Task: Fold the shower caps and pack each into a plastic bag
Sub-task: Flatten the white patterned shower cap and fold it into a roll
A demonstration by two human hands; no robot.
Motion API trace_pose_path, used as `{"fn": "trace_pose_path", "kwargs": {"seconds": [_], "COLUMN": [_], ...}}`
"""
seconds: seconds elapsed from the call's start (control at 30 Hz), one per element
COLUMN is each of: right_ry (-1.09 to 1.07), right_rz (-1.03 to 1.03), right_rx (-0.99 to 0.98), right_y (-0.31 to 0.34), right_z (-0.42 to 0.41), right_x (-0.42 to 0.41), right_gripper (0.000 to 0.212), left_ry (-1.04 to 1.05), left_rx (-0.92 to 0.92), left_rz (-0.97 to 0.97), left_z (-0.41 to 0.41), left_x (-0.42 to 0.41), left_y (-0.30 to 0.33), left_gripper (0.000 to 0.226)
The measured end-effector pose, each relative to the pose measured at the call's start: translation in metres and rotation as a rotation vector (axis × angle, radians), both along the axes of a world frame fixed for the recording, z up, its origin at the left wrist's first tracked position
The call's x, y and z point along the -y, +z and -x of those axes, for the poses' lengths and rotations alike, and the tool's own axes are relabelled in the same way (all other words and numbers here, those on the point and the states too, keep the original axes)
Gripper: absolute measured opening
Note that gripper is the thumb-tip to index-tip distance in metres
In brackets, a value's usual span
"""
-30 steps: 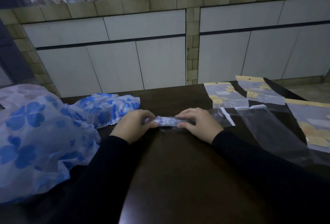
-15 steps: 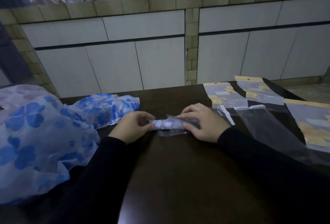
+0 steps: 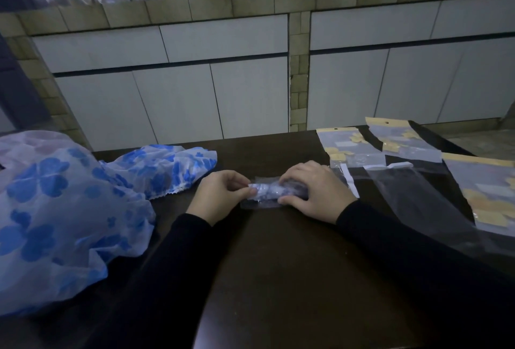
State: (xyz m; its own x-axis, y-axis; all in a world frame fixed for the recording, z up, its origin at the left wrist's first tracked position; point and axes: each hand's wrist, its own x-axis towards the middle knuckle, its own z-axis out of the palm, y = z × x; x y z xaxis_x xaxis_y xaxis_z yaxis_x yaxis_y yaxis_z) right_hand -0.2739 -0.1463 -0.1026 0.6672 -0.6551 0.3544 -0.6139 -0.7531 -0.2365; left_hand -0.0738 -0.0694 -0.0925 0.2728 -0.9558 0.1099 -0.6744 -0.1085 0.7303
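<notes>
Plastic bag: mid-table, folded shower cap partly inside.
Left hand: grip pinches cap's end.
Right hand: grip clasps bag and cap.
Loose caps: left of bag.
Empty bags: right of it.

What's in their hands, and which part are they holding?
A folded shower cap inside a clear bag: left hand pinches its left end, right hand covers its right end.

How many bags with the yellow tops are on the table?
3: one just beyond the right hand, one at the table's far right corner, one at the right edge. More may lie out of view.
</notes>
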Motion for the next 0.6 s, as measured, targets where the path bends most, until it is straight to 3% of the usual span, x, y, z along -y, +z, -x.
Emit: {"fn": "trace_pose_path", "kwargs": {"seconds": [0.3,0.6], "right_ry": [0.000,-0.013], "right_rz": [-0.092,-0.002], "right_rx": [0.054,0.025], "right_y": [-0.002,0.000], "right_z": [-0.004,0.001], "right_x": [-0.001,-0.004], "right_gripper": [0.031,0.032], "left_ry": [-0.057,-0.036], "left_rx": [-0.179,-0.253], "left_rz": [0.027,0.021], "left_z": [0.015,0.012], "left_x": [0.001,0.000], "left_y": [-0.002,-0.001], "left_gripper": [0.015,0.020]}}
